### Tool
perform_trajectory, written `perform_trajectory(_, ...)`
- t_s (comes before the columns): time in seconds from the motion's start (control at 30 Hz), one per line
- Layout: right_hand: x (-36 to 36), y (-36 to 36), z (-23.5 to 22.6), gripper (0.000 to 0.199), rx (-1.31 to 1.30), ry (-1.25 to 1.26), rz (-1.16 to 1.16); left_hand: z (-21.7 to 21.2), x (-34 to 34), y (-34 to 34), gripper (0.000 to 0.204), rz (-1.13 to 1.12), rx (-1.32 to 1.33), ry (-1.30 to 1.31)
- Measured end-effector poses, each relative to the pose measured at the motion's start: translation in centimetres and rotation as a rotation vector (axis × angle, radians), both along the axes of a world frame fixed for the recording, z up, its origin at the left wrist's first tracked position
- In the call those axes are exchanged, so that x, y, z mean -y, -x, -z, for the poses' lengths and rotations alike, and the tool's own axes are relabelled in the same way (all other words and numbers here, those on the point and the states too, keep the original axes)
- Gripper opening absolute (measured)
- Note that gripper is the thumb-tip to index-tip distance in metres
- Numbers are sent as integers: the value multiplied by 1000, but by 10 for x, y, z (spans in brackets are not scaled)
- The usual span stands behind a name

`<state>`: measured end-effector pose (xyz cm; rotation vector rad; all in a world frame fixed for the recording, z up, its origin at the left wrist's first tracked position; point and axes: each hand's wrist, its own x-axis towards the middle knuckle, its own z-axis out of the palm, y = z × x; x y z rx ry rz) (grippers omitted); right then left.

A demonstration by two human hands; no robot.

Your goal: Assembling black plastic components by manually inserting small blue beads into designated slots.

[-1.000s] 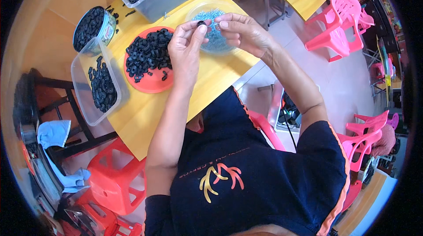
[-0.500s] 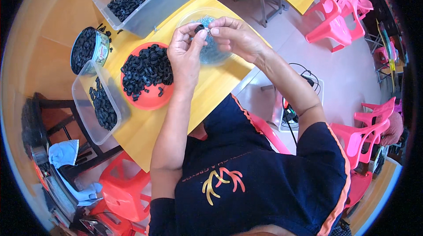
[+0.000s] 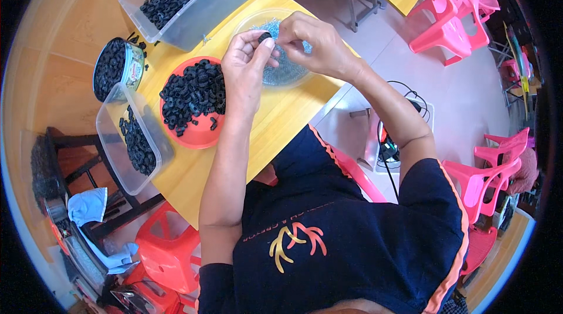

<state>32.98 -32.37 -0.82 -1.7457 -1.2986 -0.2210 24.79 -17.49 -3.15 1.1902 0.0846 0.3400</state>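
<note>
My left hand (image 3: 245,70) pinches a small black ring-shaped part (image 3: 264,37) between thumb and fingers, above the edge of a clear bowl (image 3: 291,76) of small silvery-blue pieces. My right hand (image 3: 309,44) meets it fingertip to fingertip at the same black part, hovering over that bowl. Just left of my left hand lies an orange plate (image 3: 199,135) heaped with the same black rings. Whatever my right fingertips pinch is too small to make out.
A large clear bin (image 3: 226,0) of black rings stands at the far side of the yellow table (image 3: 275,123). A round tin (image 3: 117,67) and a smaller clear tub (image 3: 126,152) of rings sit at left. Pink chairs (image 3: 451,20) stand right; an orange stool (image 3: 167,249) below.
The view has shifted, so the table sits lower in the frame. Both hands stay joined at the black ring over the clear bowl, with only small finger movements.
</note>
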Motion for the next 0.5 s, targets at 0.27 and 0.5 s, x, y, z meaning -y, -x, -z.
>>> perform_trajectory(0.27,3,-1,7,10,-141,-32,-9,-2,-1,-1,21,0,-33,54)
perform_trajectory(0.5,0,2,13,9,-808,-99,5,6,6,-2,20,-16,59,20)
